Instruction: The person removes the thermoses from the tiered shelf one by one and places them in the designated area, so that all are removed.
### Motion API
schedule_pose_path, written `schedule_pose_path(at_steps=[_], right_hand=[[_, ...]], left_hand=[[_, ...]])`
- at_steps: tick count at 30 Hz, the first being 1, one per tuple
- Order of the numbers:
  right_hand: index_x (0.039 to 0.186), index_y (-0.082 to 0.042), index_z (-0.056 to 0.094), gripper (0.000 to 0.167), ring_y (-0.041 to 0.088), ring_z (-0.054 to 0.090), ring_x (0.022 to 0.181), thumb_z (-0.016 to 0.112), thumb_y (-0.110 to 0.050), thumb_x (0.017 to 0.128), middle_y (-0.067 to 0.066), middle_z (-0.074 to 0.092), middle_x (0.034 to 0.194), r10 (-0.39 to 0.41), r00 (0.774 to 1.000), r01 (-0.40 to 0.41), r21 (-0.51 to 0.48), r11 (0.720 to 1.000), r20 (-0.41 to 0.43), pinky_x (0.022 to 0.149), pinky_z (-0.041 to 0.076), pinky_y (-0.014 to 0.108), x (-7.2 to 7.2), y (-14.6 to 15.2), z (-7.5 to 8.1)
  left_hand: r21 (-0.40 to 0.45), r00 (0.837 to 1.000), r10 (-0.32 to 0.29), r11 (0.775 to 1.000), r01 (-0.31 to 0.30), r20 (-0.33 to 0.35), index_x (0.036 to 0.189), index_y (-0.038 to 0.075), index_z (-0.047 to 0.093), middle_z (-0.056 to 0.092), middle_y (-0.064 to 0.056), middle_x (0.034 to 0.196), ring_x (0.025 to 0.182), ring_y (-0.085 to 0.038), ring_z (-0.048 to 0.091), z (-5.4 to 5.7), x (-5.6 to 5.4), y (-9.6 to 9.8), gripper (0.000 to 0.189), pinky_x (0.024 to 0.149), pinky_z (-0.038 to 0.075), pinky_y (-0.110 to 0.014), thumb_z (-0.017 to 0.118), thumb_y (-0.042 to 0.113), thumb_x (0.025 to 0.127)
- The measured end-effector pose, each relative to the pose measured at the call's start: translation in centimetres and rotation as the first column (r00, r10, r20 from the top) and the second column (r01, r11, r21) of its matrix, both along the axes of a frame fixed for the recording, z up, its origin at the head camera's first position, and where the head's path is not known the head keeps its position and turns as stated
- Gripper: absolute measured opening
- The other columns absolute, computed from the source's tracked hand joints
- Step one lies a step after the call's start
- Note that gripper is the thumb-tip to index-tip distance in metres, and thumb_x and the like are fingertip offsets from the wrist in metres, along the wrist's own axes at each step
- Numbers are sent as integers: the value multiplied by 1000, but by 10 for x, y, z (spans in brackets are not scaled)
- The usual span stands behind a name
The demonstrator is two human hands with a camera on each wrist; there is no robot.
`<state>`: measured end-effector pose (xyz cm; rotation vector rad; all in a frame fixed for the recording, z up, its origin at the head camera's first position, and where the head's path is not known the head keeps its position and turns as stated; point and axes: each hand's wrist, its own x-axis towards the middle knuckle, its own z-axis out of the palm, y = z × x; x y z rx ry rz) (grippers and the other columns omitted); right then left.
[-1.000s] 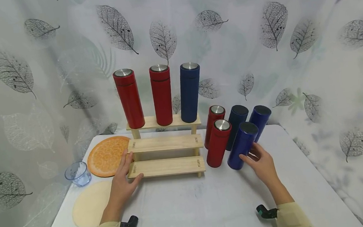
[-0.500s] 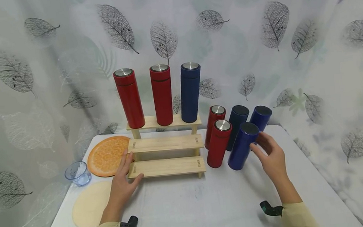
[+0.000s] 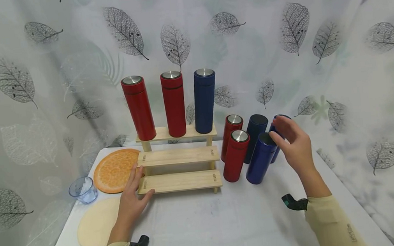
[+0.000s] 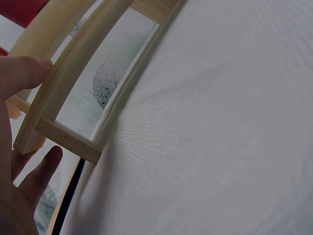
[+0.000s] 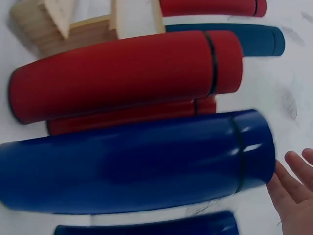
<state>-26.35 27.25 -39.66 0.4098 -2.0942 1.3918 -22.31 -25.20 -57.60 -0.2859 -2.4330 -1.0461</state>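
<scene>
My left hand [image 3: 131, 199] holds the left end of a wooden three-tier rack [image 3: 181, 182]. Its thumb lies on the front edge of the lowest shelf, the other fingers along the side. To the right, my right hand [image 3: 297, 147] is raised with fingers parted, thumb at the dark lid of the front blue thermos [image 3: 261, 160]. In the head view it partly covers a second blue thermos [image 3: 278, 155] behind. The right wrist view shows its fingertips right at the lid end of a blue thermos [image 5: 137, 164], not wrapped around it.
Two red thermoses [image 3: 235, 158] and a dark blue one [image 3: 255, 135] stand beside the blue pair. On the top tier are two more red thermoses [image 3: 174, 105] and a navy one [image 3: 205, 102]. An orange round mat [image 3: 115, 171], a cream disc [image 3: 98, 225] and a glass [image 3: 84, 191] lie left.
My right hand has left the lower side of the front blue thermos, rising and moving back toward the rear blue one. My left hand stays on the rack.
</scene>
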Motion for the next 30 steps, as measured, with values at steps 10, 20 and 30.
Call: schedule_pose_path(at_steps=[10, 20, 30], right_hand=[[156, -7, 57, 61, 24, 64, 134, 78, -2, 99, 20, 66, 145, 109, 994, -109, 64, 992, 6, 113, 49, 29, -22, -27, 38], [153, -5, 59, 56, 35, 63, 135, 77, -5, 101, 18, 66, 146, 247, 968, -249, 30, 968, 39, 113, 50, 42, -48, -54, 55], [154, -6, 59, 56, 32, 63, 135, 78, -12, 101, 17, 66, 146, 280, 958, -284, 63, 957, 66, 116, 48, 47, -69, -79, 71]], left_hand=[[1, 1000, 3, 1000, -3, 11, 172, 25, 35, 21, -4, 180, 158, -43, 32, 0, 0, 1, 99, 112, 45, -68, 91, 21, 90], [11, 1000, -8, 1000, 8, 0, 172, 23, 36, 22, -6, 180, 157, -45, 33, -1, 0, 1, 99, 110, 47, -67, 91, 18, 89], [15, 1000, -7, 1000, 7, -1, 172, 22, 36, 22, -7, 180, 158, -44, 32, 0, 0, 1, 100, 112, 45, -65, 91, 17, 89]])
